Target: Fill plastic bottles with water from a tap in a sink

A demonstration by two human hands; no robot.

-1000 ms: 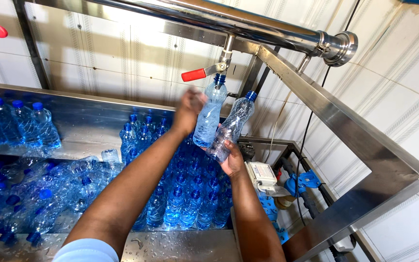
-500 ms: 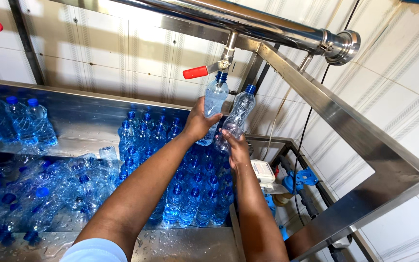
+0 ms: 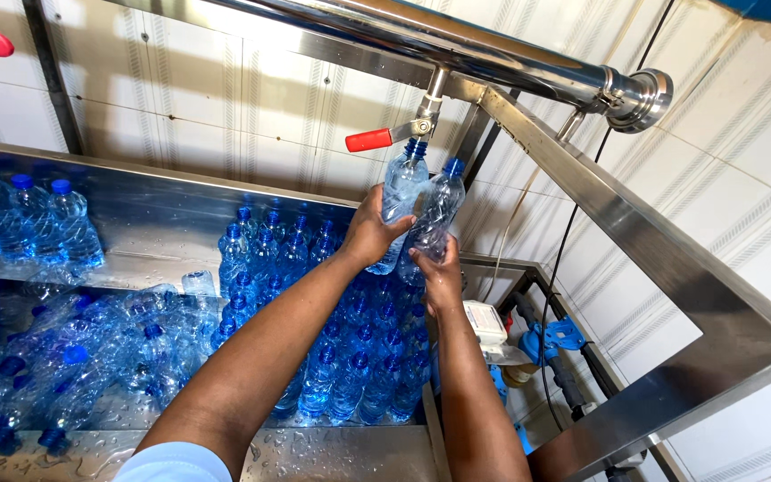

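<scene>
left hand (image 3: 369, 234) grips a clear bottle (image 3: 400, 201), upright, mouth up under the red-handled tap (image 3: 394, 134). right hand (image 3: 439, 272) clasps a blue-capped bottle (image 3: 436, 214), tilted slightly, cap up, just beside it.

Under the tap (image 3: 421, 120) on the overhead pipe (image 3: 457, 40), the left hand (image 3: 369, 234) holds one bottle (image 3: 400, 192) just left of the second bottle (image 3: 435, 214) in the right hand (image 3: 441, 272), both above upright bottles (image 3: 350, 357) in the trough (image 3: 162, 214), loose bottles (image 3: 73, 357) lying farther left.
</scene>
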